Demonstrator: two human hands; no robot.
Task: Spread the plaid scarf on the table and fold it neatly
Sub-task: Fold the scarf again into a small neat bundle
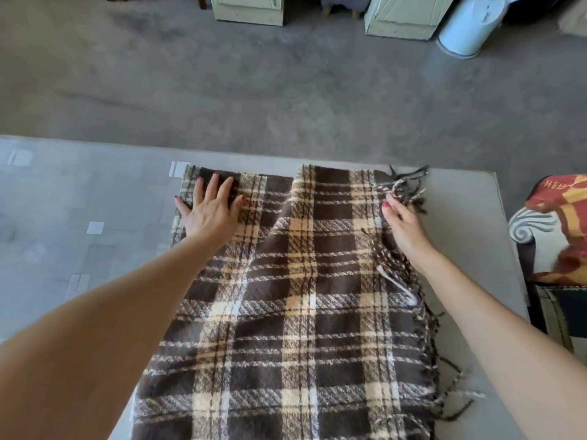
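Note:
The plaid scarf (301,296), brown, cream and white with a dark fringe along its right edge, lies on the grey table (470,223). A raised crease runs down its middle from the far edge. My left hand (211,211) rests flat with fingers spread on the scarf's far left corner. At the far right corner my right hand (401,222) pinches the fringed edge of the scarf between its fingers.
The table's far edge runs just beyond the scarf, with grey floor (254,90) past it. Pale cabinets (247,9) and a white bin (467,27) stand at the back. A chair with a red and yellow cloth (565,217) stands right of the table.

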